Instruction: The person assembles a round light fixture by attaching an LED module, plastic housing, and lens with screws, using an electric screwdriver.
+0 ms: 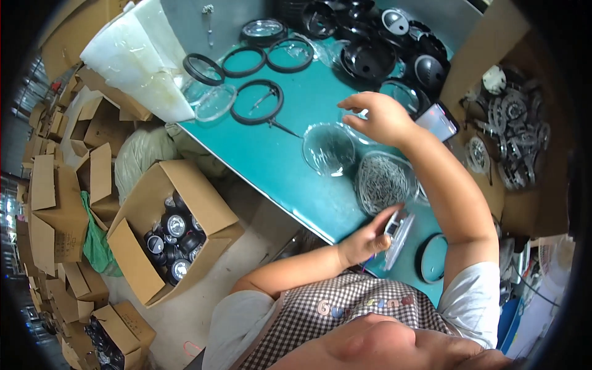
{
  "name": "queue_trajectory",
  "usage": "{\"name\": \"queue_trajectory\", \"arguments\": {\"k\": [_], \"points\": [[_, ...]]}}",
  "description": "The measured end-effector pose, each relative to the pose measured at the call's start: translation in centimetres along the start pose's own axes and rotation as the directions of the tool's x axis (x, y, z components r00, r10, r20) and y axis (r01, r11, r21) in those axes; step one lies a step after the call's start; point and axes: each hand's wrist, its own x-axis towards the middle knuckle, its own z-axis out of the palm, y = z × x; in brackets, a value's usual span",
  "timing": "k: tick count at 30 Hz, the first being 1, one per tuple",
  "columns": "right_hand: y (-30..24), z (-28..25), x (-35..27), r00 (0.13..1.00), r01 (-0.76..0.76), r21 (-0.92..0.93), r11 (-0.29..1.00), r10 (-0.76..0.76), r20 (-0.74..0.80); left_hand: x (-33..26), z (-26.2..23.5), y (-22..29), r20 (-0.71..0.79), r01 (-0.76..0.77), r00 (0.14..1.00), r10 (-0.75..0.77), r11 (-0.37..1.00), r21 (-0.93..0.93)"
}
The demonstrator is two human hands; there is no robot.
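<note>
My left hand [365, 243] grips a clear plastic lamp part [401, 239] by its edge near the table's front; the part is tilted edge-on, so its face is hidden. Over the table reaches my right hand [381, 118], fingers curved and apart, holding nothing that I can see. Just below it lies a clear round lens [328, 149], with another clear piece partly covered by the hand. Between the two hands stands a clear bowl of small metal screws [383, 184]. To the right of my right wrist rests a phone [436, 123].
Black rings [258, 102] and clear lenses lie at the table's back left. Black round housings [369, 57] pile up at the back. A carton of metallic parts [517, 117] stands right. On the floor at left, an open carton holds small lamps [176, 226]. One black ring [433, 259] lies near my right elbow.
</note>
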Motion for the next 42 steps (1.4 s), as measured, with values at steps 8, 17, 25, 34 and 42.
{"name": "queue_trajectory", "arguments": {"k": [8,17,25,34,42], "points": [[2.4,3.8,12.4,0.996,-0.087,0.043,0.995,0.085,0.03,-1.8,-3.5,5.6,0.007,-0.039,0.999,0.041,0.983,-0.181],[2.0,7.8,27.8,0.962,-0.067,-0.058,0.996,0.049,-0.268,-4.3,-10.4,10.8,-0.209,-0.244,0.954,0.214,0.962,-0.127],[2.8,10.3,33.5,0.968,-0.105,-0.305,0.946,0.027,-0.249,-4.2,-11.3,11.3,-0.135,-0.095,0.988,0.077,0.987,-0.131],[0.4,3.6,18.9,0.828,0.257,-0.374,0.891,-0.402,-0.391,-3.8,-10.1,11.3,-0.213,-0.139,0.97,0.119,0.986,-0.086],[-3.3,-2.8,-6.8,0.809,0.351,-0.548,0.76,-0.54,-0.231,-3.6,-9.6,12.0,-0.227,-0.198,0.964,0.135,0.939,-0.281]]}}
